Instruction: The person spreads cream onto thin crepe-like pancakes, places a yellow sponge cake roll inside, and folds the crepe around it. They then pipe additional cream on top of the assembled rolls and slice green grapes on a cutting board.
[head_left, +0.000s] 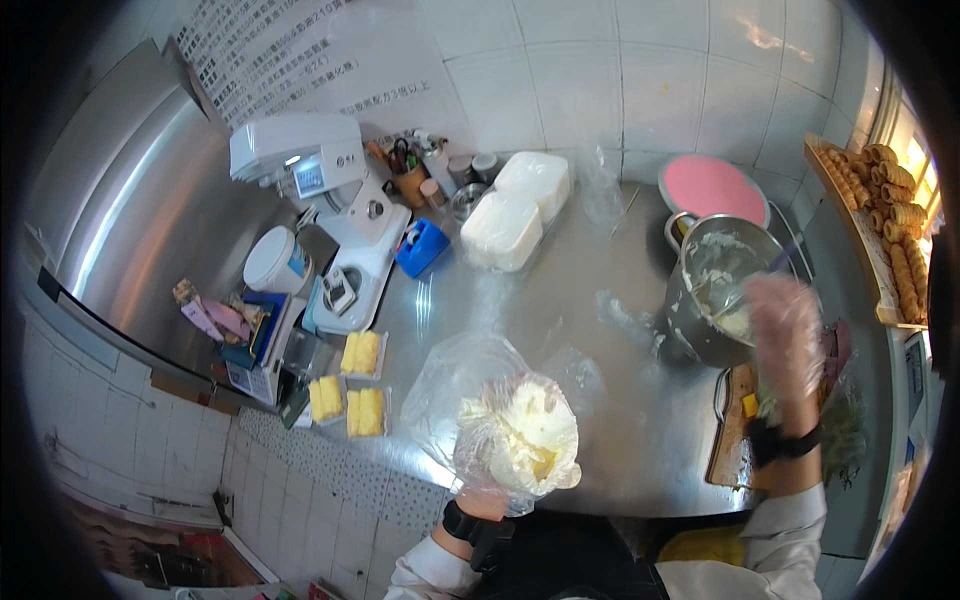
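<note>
My left hand (487, 504), at the table's front edge, is closed around a clear plastic bag (442, 390). The bag's mouth is spread wide, and pale whipped cream (536, 420) with a yellow patch fills it. At the right stands a steel mixing bowl (686, 315) with cream smeared on its wall and more inside. A spatula (780, 261) with a bluish handle leans in the bowl. My right hand (784, 330), in a clear plastic glove, is blurred over the bowl's right rim beside the spatula; whether its fingers grip the handle is hidden.
Packed yellow rolls (365, 411) lie left of the bag. Behind are a white stand mixer (300, 154), a blue tape dispenser (421, 247) and white lidded boxes (502, 229). A wooden cutting board (724, 450) lies near my right forearm. Pastry horns (896, 202) fill a right-hand tray.
</note>
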